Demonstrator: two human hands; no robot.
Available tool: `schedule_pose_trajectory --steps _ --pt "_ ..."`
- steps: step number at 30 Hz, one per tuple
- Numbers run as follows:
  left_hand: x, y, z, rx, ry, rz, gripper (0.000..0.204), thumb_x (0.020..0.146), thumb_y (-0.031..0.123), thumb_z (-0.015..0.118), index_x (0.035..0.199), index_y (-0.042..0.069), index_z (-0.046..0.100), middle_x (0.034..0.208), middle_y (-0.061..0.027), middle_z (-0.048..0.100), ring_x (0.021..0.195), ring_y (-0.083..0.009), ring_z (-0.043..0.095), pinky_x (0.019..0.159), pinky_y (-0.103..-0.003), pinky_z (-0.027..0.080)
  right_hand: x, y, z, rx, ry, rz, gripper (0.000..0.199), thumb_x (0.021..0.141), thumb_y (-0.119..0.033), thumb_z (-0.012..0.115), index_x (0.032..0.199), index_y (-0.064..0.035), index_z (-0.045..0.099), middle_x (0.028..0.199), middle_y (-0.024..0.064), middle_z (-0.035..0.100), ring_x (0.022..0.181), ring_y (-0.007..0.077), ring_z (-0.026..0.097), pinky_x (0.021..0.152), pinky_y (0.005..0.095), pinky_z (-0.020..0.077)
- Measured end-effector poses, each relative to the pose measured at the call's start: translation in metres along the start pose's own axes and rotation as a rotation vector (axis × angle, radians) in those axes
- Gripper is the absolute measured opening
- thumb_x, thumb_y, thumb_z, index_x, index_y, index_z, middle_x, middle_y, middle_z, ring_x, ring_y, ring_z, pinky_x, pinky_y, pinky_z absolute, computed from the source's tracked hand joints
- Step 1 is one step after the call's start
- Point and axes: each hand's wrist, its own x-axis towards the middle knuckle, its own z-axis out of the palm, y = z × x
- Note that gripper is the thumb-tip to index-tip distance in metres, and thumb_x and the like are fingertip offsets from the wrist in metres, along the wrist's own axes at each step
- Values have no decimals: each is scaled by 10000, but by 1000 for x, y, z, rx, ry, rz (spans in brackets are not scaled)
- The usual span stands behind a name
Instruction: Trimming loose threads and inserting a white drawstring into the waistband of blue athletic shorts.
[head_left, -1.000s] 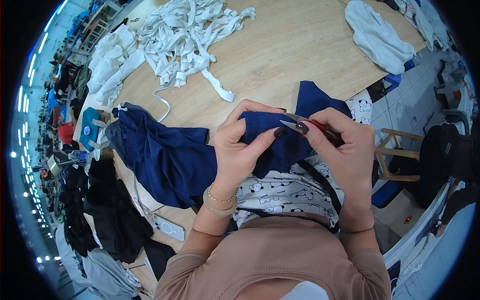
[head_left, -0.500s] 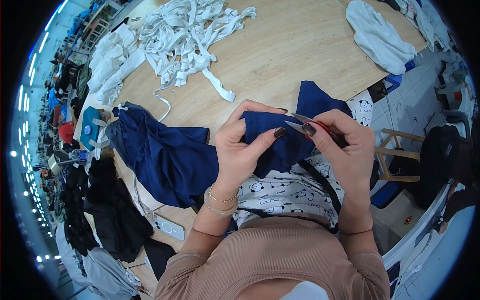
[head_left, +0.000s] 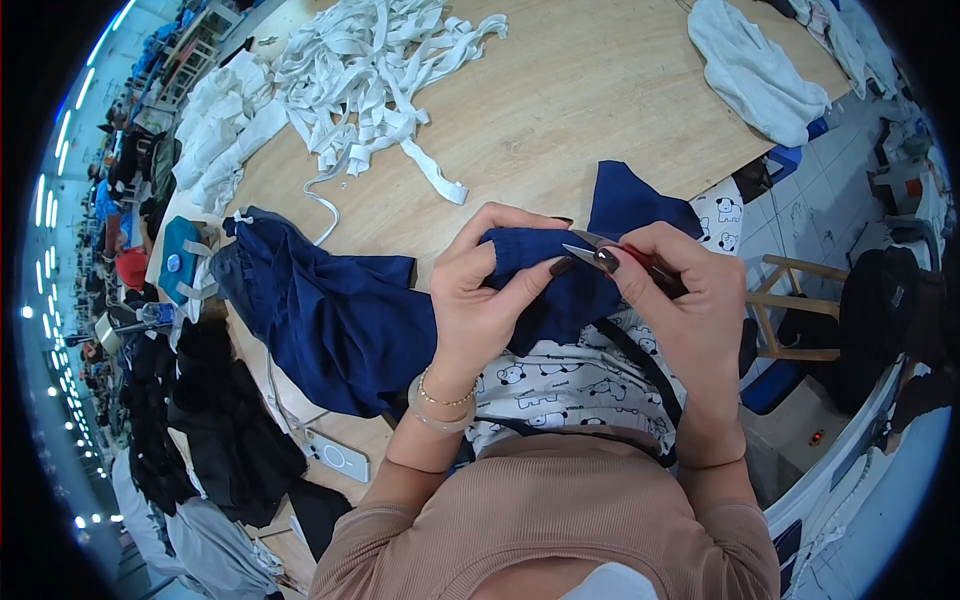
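A navy blue garment [head_left: 540, 310] with a gathered edge hangs over my lap, part of it resting on the table. My left hand [head_left: 485, 285] pinches its gathered edge between thumb and fingers. In my right hand [head_left: 675, 285] is a small pair of thread snips [head_left: 590, 247] with pointed metal blades and a red part near the grip. The blade tips lie at the cloth, close to my left thumb; whether they touch a thread is too small to see. Another bunched navy garment [head_left: 320, 310] lies to the left on the table.
Tangled white elastic strips [head_left: 370, 80] are heaped on the wooden table [head_left: 560, 100]. White cloth [head_left: 755, 75] lies at the far right edge. A phone [head_left: 337, 455] and black garments [head_left: 225, 425] are at lower left. A wooden stool [head_left: 795, 305] stands on the right.
The snips and my right hand have shifted slightly left, nearer my left thumb. My left hand keeps its pinch on the navy garment.
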Motion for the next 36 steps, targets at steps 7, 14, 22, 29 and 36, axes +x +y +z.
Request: schedule_pose_trajectory --steps 7,14,22,29,36 --pt "-1 -2 0 -132 1 -21 177 746 -18 690 924 -14 694 958 -85 627 851 -145 607 747 -246 487 2 9 1 127 -56 49 79 838 -62 650 857 14 638 664 -11 590 573 5 461 504 144 319" --pt "-2 -3 1 -213 9 -77 174 753 -2 698 926 -19 691 963 -84 626 855 -147 607 748 -247 487 2 18 6 353 -102 101 100 849 -89 650 878 5 628 672 -19 584 576 -4 445 502 135 292" --pt "-1 -3 0 -83 28 -26 184 736 -29 686 919 -13 696 960 -88 631 851 -135 605 739 -238 483 -2 4 3 36 3 -3 96 846 -84 644 856 9 626 596 13 543 532 18 443 468 171 316" --pt "0 -1 0 -16 10 14 199 727 -35 683 922 -3 700 959 -84 634 843 -136 608 728 -236 485 -4 -1 2 26 36 -65 71 844 -63 640 857 5 626 604 28 549 524 34 458 467 178 336" --pt "-1 -1 -1 10 2 18 199 728 -42 677 922 -2 700 961 -81 633 847 -136 608 731 -234 483 -5 -2 2 -18 18 -43 77 844 -64 640 853 9 619 590 29 526 519 38 440 457 188 327"
